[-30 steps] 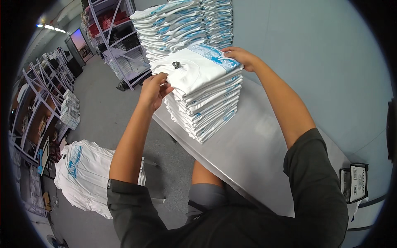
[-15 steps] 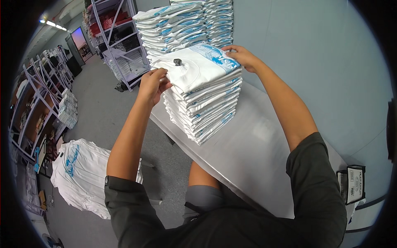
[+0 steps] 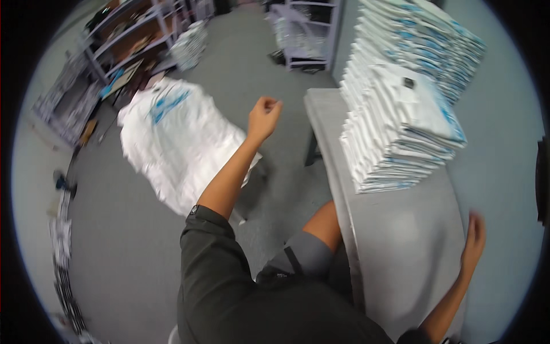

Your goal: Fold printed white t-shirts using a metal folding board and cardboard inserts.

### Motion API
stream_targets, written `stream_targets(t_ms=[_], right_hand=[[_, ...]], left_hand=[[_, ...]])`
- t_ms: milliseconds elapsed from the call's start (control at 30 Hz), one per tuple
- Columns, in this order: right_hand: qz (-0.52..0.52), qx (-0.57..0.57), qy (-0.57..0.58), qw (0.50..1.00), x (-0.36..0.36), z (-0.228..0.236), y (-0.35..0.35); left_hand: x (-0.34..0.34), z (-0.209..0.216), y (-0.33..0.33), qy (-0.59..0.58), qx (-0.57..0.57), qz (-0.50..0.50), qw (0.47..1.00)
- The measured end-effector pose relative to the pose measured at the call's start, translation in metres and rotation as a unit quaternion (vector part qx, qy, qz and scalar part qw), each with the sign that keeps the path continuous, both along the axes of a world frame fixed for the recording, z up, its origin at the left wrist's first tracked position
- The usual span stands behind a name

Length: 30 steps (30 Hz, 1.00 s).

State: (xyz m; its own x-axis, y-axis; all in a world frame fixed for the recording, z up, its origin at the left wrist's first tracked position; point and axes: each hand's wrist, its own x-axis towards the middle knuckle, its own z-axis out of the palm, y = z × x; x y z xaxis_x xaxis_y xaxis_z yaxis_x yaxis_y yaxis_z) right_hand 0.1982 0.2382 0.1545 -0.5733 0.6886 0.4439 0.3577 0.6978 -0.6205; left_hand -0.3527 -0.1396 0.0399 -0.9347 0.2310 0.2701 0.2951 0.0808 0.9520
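My left hand hangs in the air over the floor, between the loose white shirts and the table. Its fingers are loosely curled, and I see nothing in them. At the lower right, my right hand is raised over the table's far edge; its fingers look stretched out, though the tips are blurred, and it holds nothing visible. Apart from both hands, a stack of folded white T-shirts with blue print stands on the grey table. A dark neck label shows on the top shirt.
White shirts with blue print lie spread over a low support at left. Behind the near stack rise taller shirt stacks. Purple shelving stands at the back, with another rack at upper left. A wall borders the table's right side.
Both hands have let go of the top folded shirt and moved away from the stack. My right hand has come back nearer to me. The view has swung left toward the loose shirts.
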Motion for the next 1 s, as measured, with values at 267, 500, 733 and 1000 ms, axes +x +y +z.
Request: stream_targets(t_ms=[267,500,733,1000], right_hand=[[-0.432,0.271,-0.329,0.795,0.320,-0.200,-0.107],[-0.641,-0.019,-0.447,0.623,0.356,-0.225,-0.176],[-0.641,0.011,-0.363,0.676,0.392,-0.232,-0.179],[-0.541,0.218,-0.229,0.779,0.460,-0.250,-0.169]], left_hand=[[0.049,-0.176,-0.206,-0.075,-0.504,0.230,0.829],[0.078,-0.260,-0.164,-0.079,-0.564,0.283,0.772],[0.059,-0.264,-0.165,-0.067,-0.573,0.328,0.748],[0.053,-0.246,-0.188,-0.011,-0.350,0.401,0.847]])
